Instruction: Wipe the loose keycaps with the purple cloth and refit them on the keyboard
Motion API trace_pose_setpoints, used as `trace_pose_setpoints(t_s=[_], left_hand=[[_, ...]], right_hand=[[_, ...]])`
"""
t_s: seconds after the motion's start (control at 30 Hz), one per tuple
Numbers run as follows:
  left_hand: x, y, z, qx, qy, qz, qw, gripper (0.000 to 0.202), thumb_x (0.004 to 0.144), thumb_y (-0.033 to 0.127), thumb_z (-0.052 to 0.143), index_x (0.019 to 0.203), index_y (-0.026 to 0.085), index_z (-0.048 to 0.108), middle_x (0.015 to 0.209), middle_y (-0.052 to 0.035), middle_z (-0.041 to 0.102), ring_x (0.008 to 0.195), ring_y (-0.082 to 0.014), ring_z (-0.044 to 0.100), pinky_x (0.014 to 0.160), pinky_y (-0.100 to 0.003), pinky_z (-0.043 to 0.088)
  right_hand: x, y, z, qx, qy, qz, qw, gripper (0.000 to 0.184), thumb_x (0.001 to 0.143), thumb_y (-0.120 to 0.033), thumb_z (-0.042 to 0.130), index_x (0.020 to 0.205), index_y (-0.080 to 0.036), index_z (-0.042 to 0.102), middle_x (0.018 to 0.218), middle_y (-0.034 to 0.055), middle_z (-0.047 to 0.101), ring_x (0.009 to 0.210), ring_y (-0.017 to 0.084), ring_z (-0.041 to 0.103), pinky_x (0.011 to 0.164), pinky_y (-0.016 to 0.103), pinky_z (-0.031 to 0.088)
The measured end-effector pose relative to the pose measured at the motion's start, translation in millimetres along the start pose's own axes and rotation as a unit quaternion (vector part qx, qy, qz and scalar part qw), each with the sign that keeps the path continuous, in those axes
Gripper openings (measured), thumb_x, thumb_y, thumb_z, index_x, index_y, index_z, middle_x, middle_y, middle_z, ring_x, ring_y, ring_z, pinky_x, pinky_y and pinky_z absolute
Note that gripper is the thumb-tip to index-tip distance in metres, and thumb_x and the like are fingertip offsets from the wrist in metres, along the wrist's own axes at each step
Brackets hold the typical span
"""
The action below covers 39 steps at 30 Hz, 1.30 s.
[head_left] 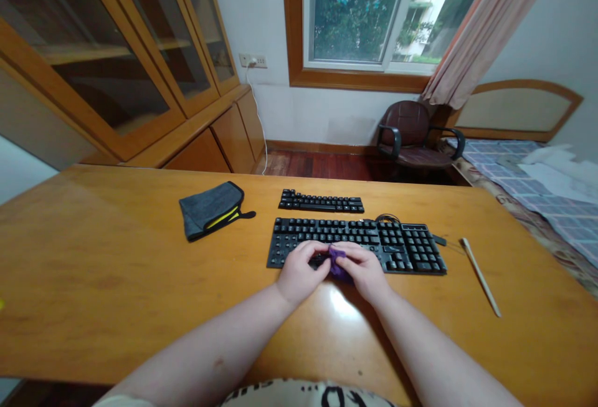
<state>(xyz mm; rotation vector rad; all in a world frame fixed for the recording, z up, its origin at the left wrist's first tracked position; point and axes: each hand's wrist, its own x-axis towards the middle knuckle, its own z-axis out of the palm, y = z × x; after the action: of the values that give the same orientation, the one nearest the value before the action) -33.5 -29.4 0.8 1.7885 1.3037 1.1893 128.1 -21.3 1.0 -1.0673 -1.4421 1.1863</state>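
A black keyboard (pixel 413 248) lies across the desk in front of me, with keycaps off part of its left side and lower rows. Over its near edge, my right hand (pixel 367 272) pinches a bunched purple cloth (pixel 340 265). My left hand (pixel 303 273) is closed against the cloth's left side, thumb and fingers curled together. Whatever sits between its fingertips is hidden or too small to name. Just behind the keyboard, loose black keycaps (pixel 322 202) are laid out in keyboard-like rows.
A folded grey cloth (pixel 210 207) with yellow lining lies to the left. On the right are a thin pale stick (pixel 481 279) and a small dark USB plug (pixel 440 240). Beyond the wooden desk (pixel 116 282) stand an office chair (pixel 411 133) and a glass-door cabinet (pixel 187 108).
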Motion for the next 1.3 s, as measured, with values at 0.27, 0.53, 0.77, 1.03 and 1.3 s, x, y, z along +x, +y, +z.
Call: trace_pose_setpoints(t_s=[0.27, 0.53, 0.77, 1.03, 1.3], left_hand=[[-3, 3, 8.5, -0.048, -0.009, -0.039, 0.998, 0.011, 0.069, 0.018, 0.06, 0.08, 0.019, 0.059, 0.083, -0.0042, 0.063, 0.08, -0.0158, 0.062, 0.077, -0.029, 0.052], [7, -2, 6.4, -0.28, -0.047, -0.185, 0.941, 0.023, 0.064, 0.012, 0.062, 0.086, 0.014, 0.057, 0.082, -0.004, 0.064, 0.08, -0.0146, 0.063, 0.079, -0.031, 0.051], [8, 0, -1.1, -0.229, -0.066, -0.155, 0.959, 0.027, 0.064, 0.017, 0.067, 0.09, 0.013, 0.063, 0.092, -0.0074, 0.062, 0.086, -0.0166, 0.061, 0.083, -0.033, 0.05], [14, -10, -17.8, -0.047, -0.079, -0.085, 0.992, 0.019, 0.07, 0.016, 0.059, 0.089, 0.018, 0.057, 0.087, -0.0028, 0.063, 0.081, -0.0142, 0.062, 0.078, -0.029, 0.052], [39, -15, -63.5, 0.25, -0.075, 0.017, 0.965, 0.019, 0.075, 0.022, 0.057, 0.09, 0.023, 0.068, 0.099, -0.0032, 0.064, 0.095, -0.0195, 0.057, 0.089, -0.033, 0.043]], right_hand=[[-1, 3, 0, -0.08, 0.029, -0.005, 0.996, 0.014, 0.071, -0.028, 0.065, 0.082, -0.026, 0.072, 0.081, 0.0044, 0.07, 0.078, 0.02, 0.064, 0.073, 0.034, 0.05], [1, 3, -1, -0.075, 0.03, 0.025, 0.996, 0.017, 0.071, -0.026, 0.064, 0.086, -0.024, 0.071, 0.084, 0.0042, 0.071, 0.079, 0.02, 0.065, 0.074, 0.033, 0.05], [1, 5, -1, -0.049, 0.06, 0.043, 0.996, 0.017, 0.068, -0.028, 0.067, 0.083, -0.023, 0.071, 0.083, 0.0045, 0.071, 0.077, 0.021, 0.065, 0.074, 0.034, 0.05], [4, 4, -3, -0.014, 0.115, 0.06, 0.991, 0.02, 0.067, -0.032, 0.067, 0.084, -0.021, 0.07, 0.087, 0.0059, 0.071, 0.082, 0.021, 0.065, 0.078, 0.035, 0.05], [5, 6, -4, -0.019, 0.118, 0.068, 0.991, 0.021, 0.067, -0.033, 0.068, 0.083, -0.02, 0.07, 0.087, 0.006, 0.071, 0.083, 0.021, 0.065, 0.079, 0.035, 0.049]])
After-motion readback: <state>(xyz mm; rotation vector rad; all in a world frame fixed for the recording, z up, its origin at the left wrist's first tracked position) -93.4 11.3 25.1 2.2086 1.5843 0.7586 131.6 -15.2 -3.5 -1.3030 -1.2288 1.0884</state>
